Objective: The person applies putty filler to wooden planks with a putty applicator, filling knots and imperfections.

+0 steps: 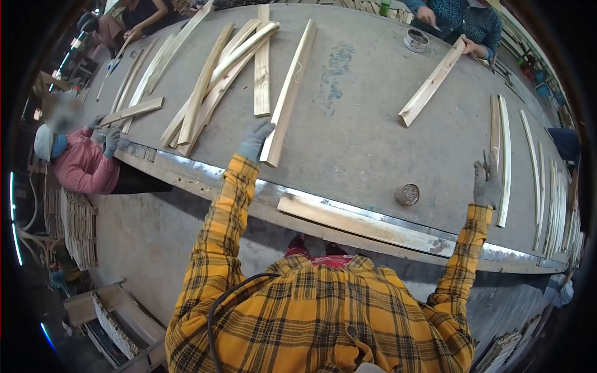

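Note:
My left hand [255, 140], in a grey glove, grips the near end of a long pale wooden plank [290, 93] that lies slanting away across the grey table. My right hand [487, 183], also gloved, is closed at the right, beside a long light strip [504, 161]. A thin dark item pokes up from its fingers, too small to identify. Between my hands stands a small round tin [407, 194]. Along the front edge lies another wooden piece [367, 222].
Several overlapping strips [205, 87] lie at the left of the table [360, 137]. A co-worker in pink [87, 163] handles a strip there. Across the table, a person's hand [474, 48] holds a plank [432, 84] near a round container [415, 41]. More strips lie far right.

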Tool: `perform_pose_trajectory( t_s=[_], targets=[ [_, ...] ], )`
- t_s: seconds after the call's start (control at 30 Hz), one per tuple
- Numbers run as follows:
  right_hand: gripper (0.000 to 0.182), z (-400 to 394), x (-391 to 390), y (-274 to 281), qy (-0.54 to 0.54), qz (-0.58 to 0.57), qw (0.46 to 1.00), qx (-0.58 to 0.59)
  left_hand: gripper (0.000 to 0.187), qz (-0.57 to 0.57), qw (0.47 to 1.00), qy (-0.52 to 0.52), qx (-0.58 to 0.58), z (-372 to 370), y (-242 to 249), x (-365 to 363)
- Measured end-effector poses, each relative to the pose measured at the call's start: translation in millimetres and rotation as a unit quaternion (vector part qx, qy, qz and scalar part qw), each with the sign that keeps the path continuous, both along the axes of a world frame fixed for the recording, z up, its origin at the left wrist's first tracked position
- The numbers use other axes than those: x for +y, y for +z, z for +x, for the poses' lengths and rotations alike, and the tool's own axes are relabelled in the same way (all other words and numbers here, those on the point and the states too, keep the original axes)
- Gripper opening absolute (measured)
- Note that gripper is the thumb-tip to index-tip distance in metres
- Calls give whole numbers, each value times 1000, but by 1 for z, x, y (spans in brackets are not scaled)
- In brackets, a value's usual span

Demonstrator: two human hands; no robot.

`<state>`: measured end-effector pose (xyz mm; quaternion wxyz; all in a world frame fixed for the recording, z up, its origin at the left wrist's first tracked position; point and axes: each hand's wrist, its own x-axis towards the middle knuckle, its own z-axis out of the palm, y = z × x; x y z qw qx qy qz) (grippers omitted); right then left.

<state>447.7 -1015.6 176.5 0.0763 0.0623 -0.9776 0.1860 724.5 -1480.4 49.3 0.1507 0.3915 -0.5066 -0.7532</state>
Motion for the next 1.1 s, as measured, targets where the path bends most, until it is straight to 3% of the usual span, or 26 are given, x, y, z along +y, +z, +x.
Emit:
perform_pose_trajectory(
  t_s=[0.03, 0.07, 0.13, 0.2, 0.3, 0.37, 0.4, 0.43, 0.47, 0.5, 0.53, 0.6, 0.67, 0.7, 0.73, 0.77, 0.8, 0.83, 0.87, 0.9, 0.93, 0.97, 1.0, 1.03, 1.07, 1.1],
  targets=[
    [57, 13, -13, 1, 3, 0, 1000, -1, 68, 151, 984, -46, 83, 9, 10, 7],
    [55, 27, -25, 0, 30, -26, 999, -17, 68, 151, 984, -43, 82, 17, 23, 18],
    [53, 50, -45, -9, 60, -50, 996, -37, 57, 354, 922, -52, 149, 33, 42, 42],
    [42, 72, -59, -31, 211, -214, 954, -9, 55, 346, 923, -71, 153, 56, 28, 56],
    [40, 106, -83, -51, 218, -307, 917, -130, 55, 370, 917, -72, 128, 85, 25, 76],
    [38, 132, -103, -58, 225, -304, 910, -171, 53, 540, 789, -95, 277, 99, 7, 86],
    [36, 144, -114, -59, 231, -300, 901, -211, 49, 578, 735, -113, 336, 102, -1, 95],
    [34, 154, -128, -59, 249, -264, 903, -230, 49, 577, 735, -115, 337, 104, -10, 102],
    [33, 161, -140, -62, 267, -227, 903, -247, 46, 615, 680, -124, 380, 105, -19, 111],
    [35, 166, -153, -80, 320, -269, 871, -259, 43, 650, 619, -132, 420, 106, -27, 119],
    [38, 171, -166, -98, 370, -309, 834, -270, 43, 650, 619, -133, 421, 106, -29, 129],
    [44, 189, -201, -101, 307, -370, 785, -391, 42, 661, 602, -124, 430, 100, -31, 145],
    [56, 196, -242, -168, 269, -576, 624, -454, 39, 617, 672, -107, 394, 93, -16, 156],
    [56, 200, -256, -139, 269, -577, 626, -451, 35, 588, 690, -120, 404, 86, -11, 161],
    [62, 204, -268, -88, 313, -354, 756, -453, 45, 591, 693, -130, 392, 80, -9, 167],
    [69, 204, -273, -59, 334, -107, 835, -424, 49, 580, 733, -127, 332, 77, -14, 170],
    [81, 203, -270, -72, 346, -156, 855, -355, 51, 579, 760, -132, 263, 73, -8, 169],
    [81, 203, -261, -66, 344, -158, 856, -352, 52, 574, 784, -136, 193, 69, 6, 169],
    [81, 201, -250, -53, 306, -249, 838, -377, 56, 473, 856, -181, 99, 61, 36, 166],
    [80, 197, -238, -47, 267, -338, 809, -400, 55, 402, 882, -239, 54, 49, 56, 156],
    [79, 184, -219, -60, 273, -352, 805, -392, 51, 171, 937, -302, -22, 38, 51, 136],
    [79, 167, -195, -72, 278, -366, 799, -389, 49, -69, 931, -344, -100, 27, 41, 112],
    [78, 159, -170, -56, 268, -337, 826, -363, 43, -218, 927, -272, -138, 13, 2, 80],
    [78, 154, -144, -36, 258, -309, 852, -335, 56, -278, 911, -227, -204, -2, 6, 47],
    [75, 147, -116, -34, 247, -289, 876, -297, 55, -377, 871, -156, -274, -20, -3, 12],
    [73, 141, -90, -32, 234, -270, 898, -258, 59, -385, 854, -134, -322, -33, 5, -15]
  ],
)
